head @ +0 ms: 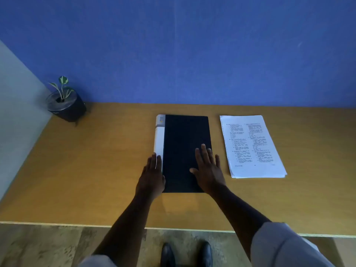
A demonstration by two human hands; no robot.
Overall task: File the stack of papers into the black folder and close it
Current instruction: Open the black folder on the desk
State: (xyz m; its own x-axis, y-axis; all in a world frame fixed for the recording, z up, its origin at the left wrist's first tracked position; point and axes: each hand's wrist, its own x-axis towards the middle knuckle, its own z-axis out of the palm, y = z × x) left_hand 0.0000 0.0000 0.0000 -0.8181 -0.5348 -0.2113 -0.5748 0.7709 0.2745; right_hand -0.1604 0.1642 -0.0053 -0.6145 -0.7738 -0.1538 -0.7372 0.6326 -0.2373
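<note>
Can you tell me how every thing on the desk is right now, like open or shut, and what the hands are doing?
Folder: shut, lying flat.
Papers: neat stack beside the folder, not filed yet.
Left hand: open, resting on the folder's white spine edge.
Right hand: open, flat on the cover.
Plant: upright in its pot.

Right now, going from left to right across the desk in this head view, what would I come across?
Potted plant → left hand at the folder's white spine → black folder → right hand flat on its cover → stack of papers, lying apart from the folder.
</note>
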